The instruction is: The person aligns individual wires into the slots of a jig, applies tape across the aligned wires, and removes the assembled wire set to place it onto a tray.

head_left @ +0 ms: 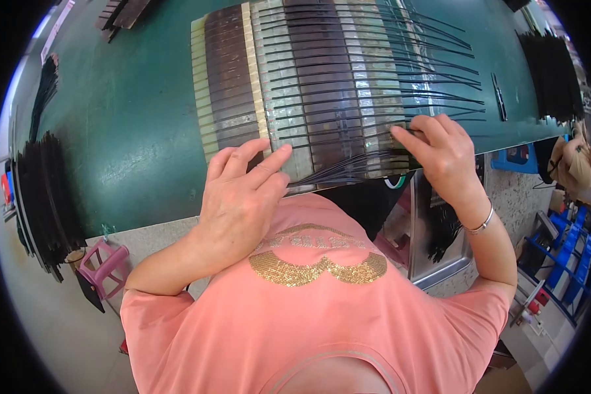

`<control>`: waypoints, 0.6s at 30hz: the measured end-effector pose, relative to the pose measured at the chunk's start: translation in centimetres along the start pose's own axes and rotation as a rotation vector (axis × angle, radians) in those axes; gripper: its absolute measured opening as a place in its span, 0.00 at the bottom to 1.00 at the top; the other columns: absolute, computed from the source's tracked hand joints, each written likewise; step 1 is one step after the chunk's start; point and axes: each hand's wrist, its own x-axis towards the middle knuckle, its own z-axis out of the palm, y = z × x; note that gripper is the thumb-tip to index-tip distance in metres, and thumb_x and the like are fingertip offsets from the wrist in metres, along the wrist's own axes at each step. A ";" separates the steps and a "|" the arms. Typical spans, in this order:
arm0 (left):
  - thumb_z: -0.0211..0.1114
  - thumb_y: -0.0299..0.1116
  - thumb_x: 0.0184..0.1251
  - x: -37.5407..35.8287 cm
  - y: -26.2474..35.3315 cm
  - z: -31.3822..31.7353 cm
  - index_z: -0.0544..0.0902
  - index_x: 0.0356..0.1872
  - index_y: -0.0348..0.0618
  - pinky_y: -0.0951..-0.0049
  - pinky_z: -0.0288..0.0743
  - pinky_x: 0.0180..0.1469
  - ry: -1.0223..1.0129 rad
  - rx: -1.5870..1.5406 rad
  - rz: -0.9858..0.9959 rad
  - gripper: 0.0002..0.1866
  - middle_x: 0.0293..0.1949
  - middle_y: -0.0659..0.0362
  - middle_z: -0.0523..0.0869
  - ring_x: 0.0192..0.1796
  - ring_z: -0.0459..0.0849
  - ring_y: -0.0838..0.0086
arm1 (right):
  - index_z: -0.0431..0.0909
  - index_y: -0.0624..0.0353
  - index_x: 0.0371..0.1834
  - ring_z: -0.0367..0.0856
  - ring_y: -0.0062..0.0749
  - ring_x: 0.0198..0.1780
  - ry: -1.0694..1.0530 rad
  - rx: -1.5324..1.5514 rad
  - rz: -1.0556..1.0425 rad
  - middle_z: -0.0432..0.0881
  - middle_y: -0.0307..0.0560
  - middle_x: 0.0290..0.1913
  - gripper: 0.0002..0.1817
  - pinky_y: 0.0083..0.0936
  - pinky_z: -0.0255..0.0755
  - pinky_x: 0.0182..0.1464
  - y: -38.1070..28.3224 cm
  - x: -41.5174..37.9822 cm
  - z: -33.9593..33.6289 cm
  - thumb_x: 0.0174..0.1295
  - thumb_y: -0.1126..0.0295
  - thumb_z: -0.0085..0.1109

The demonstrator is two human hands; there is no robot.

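Observation:
A slotted board [230, 79] lies on the green table, with thin black wires [328, 79] laid across it in parallel rows. Their free ends stick out past the board's right side. My left hand [243, 190] rests at the board's near left part, fingers apart, by the ends of the lowest wires. At the near right edge, my right hand [443, 154] has thumb and forefinger brought together over a wire; what lies between the fingertips is too small to make out. A loose bundle of black wires [354, 167] runs along the board's near edge between my hands.
Thick black wire bundles stand at the table's left end [46, 197] and right end [548, 75]. Tweezers [499, 98] lie on the green table [138, 118]. Below are a pink stool [104, 268], a metal tray [443, 272] and blue racks [568, 256]. Another person's arm [574, 157] shows at right.

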 end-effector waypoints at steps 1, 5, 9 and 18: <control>0.69 0.22 0.51 0.0 0.0 0.0 0.83 0.31 0.39 0.52 0.66 0.61 0.001 0.005 -0.002 0.06 0.58 0.56 0.84 0.62 0.76 0.55 | 0.86 0.53 0.42 0.76 0.31 0.36 -0.003 -0.034 0.011 0.77 0.37 0.37 0.17 0.28 0.73 0.38 0.5 -0.5 -0.2 0.46 0.73 0.61; 0.69 0.21 0.51 0.1 0.1 -0.1 0.83 0.31 0.39 0.52 0.66 0.62 -0.012 0.014 -0.003 0.06 0.59 0.55 0.84 0.64 0.75 0.54 | 0.85 0.53 0.43 0.76 0.34 0.39 0.047 -0.027 0.025 0.78 0.38 0.40 0.16 0.32 0.71 0.43 0.0 -0.4 -0.6 0.48 0.72 0.60; 0.68 0.21 0.51 0.4 0.4 -0.5 0.83 0.32 0.38 0.52 0.65 0.62 -0.020 0.003 -0.002 0.06 0.60 0.55 0.83 0.65 0.74 0.54 | 0.85 0.53 0.47 0.76 0.35 0.40 0.066 0.166 -0.017 0.78 0.41 0.42 0.18 0.33 0.69 0.45 -2.9 0.9 0.6 0.50 0.73 0.60; 0.69 0.22 0.52 1.0 0.2 0.2 0.82 0.31 0.40 0.51 0.66 0.62 -0.067 0.007 0.046 0.06 0.60 0.57 0.83 0.66 0.74 0.54 | 0.82 0.57 0.55 0.72 0.33 0.41 -0.059 0.029 -0.025 0.76 0.43 0.47 0.22 0.31 0.66 0.47 -4.9 1.6 1.4 0.54 0.70 0.57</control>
